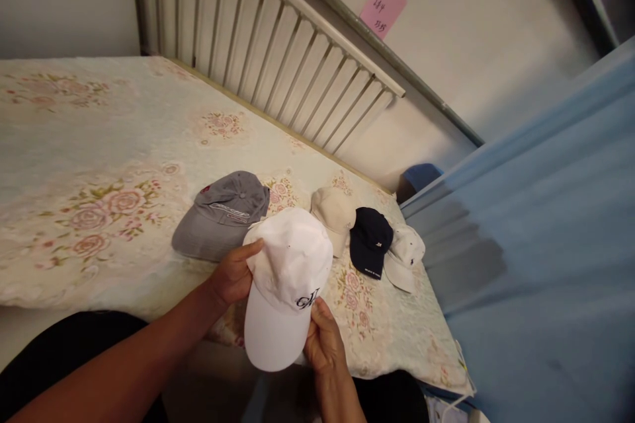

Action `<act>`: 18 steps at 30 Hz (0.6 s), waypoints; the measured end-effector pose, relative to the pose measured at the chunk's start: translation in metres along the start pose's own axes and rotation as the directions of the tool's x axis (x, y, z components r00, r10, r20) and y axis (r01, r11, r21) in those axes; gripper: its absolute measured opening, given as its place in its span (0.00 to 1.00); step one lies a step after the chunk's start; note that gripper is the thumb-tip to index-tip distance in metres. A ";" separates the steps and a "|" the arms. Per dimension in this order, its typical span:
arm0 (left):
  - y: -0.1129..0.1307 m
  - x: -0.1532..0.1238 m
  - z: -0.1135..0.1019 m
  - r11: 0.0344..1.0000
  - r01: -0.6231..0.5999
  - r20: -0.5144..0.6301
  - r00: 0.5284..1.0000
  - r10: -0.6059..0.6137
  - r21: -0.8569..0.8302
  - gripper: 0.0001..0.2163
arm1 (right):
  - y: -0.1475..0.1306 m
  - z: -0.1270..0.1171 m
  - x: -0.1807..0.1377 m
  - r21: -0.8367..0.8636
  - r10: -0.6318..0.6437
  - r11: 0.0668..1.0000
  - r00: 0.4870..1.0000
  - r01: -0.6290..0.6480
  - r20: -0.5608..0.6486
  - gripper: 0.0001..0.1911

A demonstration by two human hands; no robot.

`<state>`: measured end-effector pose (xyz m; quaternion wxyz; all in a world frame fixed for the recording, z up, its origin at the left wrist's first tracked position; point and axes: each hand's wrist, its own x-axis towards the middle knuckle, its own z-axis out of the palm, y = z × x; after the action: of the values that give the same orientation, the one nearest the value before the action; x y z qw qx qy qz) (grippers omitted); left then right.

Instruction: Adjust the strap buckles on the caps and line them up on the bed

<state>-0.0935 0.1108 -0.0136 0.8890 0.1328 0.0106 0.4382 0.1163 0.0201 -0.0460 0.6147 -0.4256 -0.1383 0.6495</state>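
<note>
A white baseball cap with dark embroidered letters on its front is held up between my two hands, brim pointing down toward me. My left hand grips its left side, thumb on top and the other fingers hidden under the cap. On the right edge, near the letters and brim, my right hand pinches it. Just behind and left of it lies a grey baseball cap. To the right sit a beige cap, a black cap and another white cap, side by side on the bed.
The floral bedspread covers a bed whose near edge runs beside my knees. A slatted metal rail stands along the wall. On the right hangs a blue curtain, with a dark blue item near the corner. A pink note is on the wall.
</note>
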 end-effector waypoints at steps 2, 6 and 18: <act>0.000 0.000 0.001 1.000 -0.004 -0.021 1.000 0.004 -0.002 0.18 | 0.000 -0.001 0.000 -0.005 0.000 1.000 1.000 0.000 0.001 0.16; 0.001 -0.001 0.005 1.000 -0.011 -0.122 0.993 0.010 -0.009 0.15 | 0.001 -0.001 -0.001 -0.005 0.007 1.000 1.000 -0.007 0.023 0.16; 0.003 -0.003 0.010 1.000 0.012 -0.082 0.997 -0.013 -0.013 0.13 | 0.000 0.003 -0.002 -0.020 -0.001 1.000 1.000 0.001 0.006 0.17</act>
<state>-0.0957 0.1081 -0.0039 0.8914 0.1089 0.0452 0.4376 0.1137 0.0190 -0.0432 0.6103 -0.4297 -0.1466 0.6492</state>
